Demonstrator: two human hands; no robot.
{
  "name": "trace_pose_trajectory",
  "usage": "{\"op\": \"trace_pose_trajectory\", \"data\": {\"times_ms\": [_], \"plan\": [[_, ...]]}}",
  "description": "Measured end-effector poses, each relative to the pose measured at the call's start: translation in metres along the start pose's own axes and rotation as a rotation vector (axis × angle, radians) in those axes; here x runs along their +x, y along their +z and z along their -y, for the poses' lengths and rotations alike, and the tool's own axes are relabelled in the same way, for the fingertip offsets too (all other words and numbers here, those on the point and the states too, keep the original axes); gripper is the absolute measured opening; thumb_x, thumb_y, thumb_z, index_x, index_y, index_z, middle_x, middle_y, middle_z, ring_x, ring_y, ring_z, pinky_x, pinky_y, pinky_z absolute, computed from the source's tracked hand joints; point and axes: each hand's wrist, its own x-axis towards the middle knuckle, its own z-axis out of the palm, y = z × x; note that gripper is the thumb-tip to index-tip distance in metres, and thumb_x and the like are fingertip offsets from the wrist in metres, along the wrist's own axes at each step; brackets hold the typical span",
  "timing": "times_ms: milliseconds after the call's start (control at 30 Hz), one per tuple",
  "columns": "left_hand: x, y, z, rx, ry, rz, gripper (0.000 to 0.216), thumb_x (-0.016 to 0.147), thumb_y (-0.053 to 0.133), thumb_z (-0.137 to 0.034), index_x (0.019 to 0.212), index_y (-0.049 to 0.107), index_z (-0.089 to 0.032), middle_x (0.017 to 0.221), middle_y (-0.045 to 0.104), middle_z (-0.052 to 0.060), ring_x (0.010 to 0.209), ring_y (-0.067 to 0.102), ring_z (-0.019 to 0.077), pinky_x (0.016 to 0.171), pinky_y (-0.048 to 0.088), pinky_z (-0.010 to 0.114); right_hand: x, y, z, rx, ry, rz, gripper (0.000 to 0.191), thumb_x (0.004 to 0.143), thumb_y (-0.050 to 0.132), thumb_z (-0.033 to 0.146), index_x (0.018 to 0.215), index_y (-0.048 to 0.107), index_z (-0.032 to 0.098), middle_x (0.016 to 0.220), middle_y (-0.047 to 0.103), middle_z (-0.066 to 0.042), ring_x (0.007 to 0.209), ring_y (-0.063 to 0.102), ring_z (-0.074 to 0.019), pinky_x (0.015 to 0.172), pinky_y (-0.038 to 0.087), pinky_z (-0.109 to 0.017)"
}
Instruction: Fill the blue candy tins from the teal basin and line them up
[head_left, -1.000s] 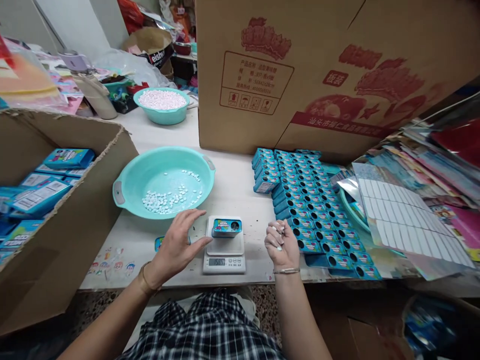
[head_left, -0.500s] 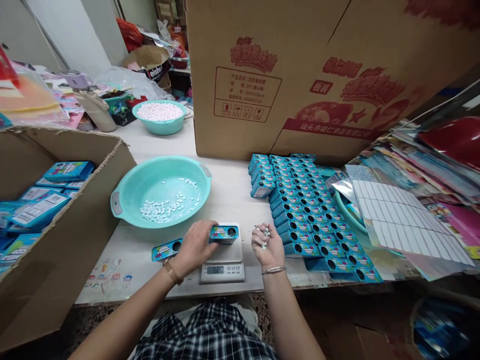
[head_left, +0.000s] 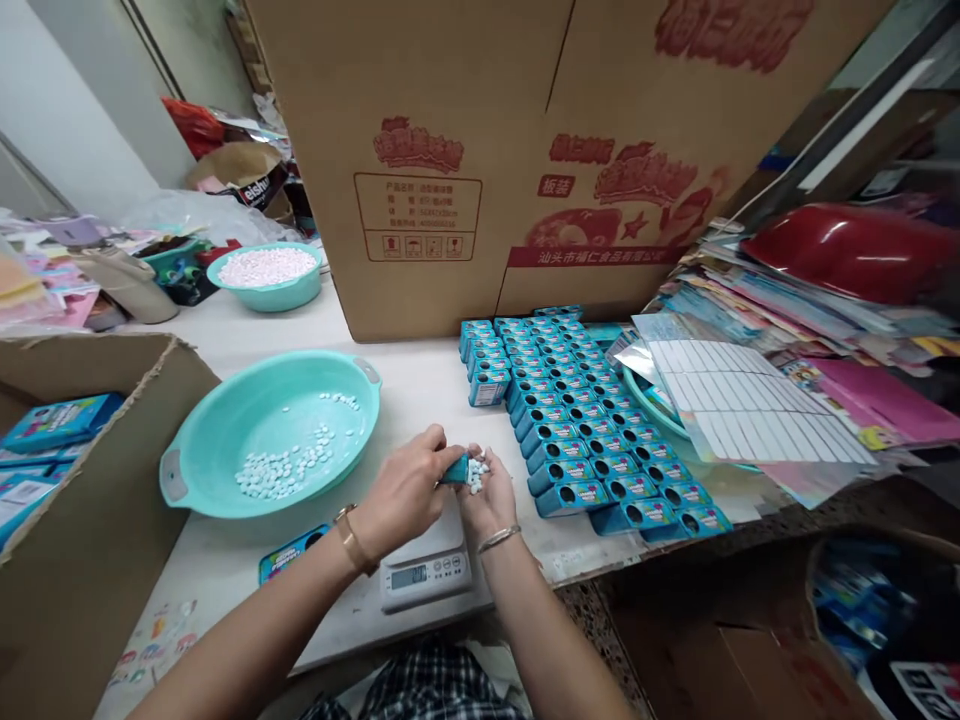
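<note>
My left hand (head_left: 405, 485) grips a small blue candy box (head_left: 454, 470), tipped sideways with its end against my right palm. Small white candies (head_left: 477, 474) lie in my cupped right hand (head_left: 491, 508), at the mouth of the box. Below both hands stands a white digital scale (head_left: 431, 580), its pan partly hidden by them. Another blue box (head_left: 289, 556) lies on the table beside my left forearm. To the left, a turquoise basin (head_left: 191, 430) holds more white candies (head_left: 266, 474). Rows of blue boxes (head_left: 559, 415) with dark round holes stand right of my hands.
A large cardboard carton (head_left: 427, 290) blocks the back. An open carton (head_left: 150, 400) with blue boxes stands at the left. Behind the basin is a turquoise bowl (head_left: 277, 297) of pale pink candies. Label sheets (head_left: 735, 400) and a red basin (head_left: 847, 250) lie at the right.
My left hand has lifted the box off the scale and tilted it against my right hand. My right hand has moved left to meet it. The view has shifted right.
</note>
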Motion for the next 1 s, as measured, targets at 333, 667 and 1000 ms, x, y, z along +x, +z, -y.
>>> {"op": "trace_pose_trajectory", "data": {"times_ms": [333,667,1000], "plan": [[0.002,0.002,0.009,-0.061,-0.053,-0.023,0.038,0.080,0.052,-0.011,0.113,0.063,-0.028,0.094,0.051,0.004,0.079,0.054,0.0177,0.070,0.045,0.030,-0.004,0.006,-0.003,0.010,0.017,0.005,0.022,0.095,0.045,0.024,0.080,0.059,0.016,0.066,0.066,0.000,0.061,0.066,-0.0129,0.058,0.055,-0.026],[-0.008,-0.016,0.005,-0.130,-0.026,-0.093,0.046,0.081,0.054,-0.013,0.123,0.060,-0.031,0.098,0.051,0.004,0.084,0.055,0.0184,0.075,0.047,0.031,-0.011,0.016,-0.007,0.021,0.061,-0.002,0.022,0.094,0.046,0.025,0.080,0.060,0.016,0.069,0.067,-0.001,0.067,0.067,-0.0139,0.064,0.057,-0.029],[-0.035,0.024,0.033,-0.487,-0.228,-0.305,0.029,0.085,0.062,-0.024,0.114,0.061,-0.024,0.104,0.061,0.005,0.096,0.060,0.0200,0.084,0.048,0.032,-0.013,0.005,0.010,-0.008,0.033,-0.020,0.017,0.092,0.049,0.022,0.080,0.061,0.017,0.071,0.067,-0.001,0.067,0.065,-0.0119,0.064,0.057,-0.028]]}}
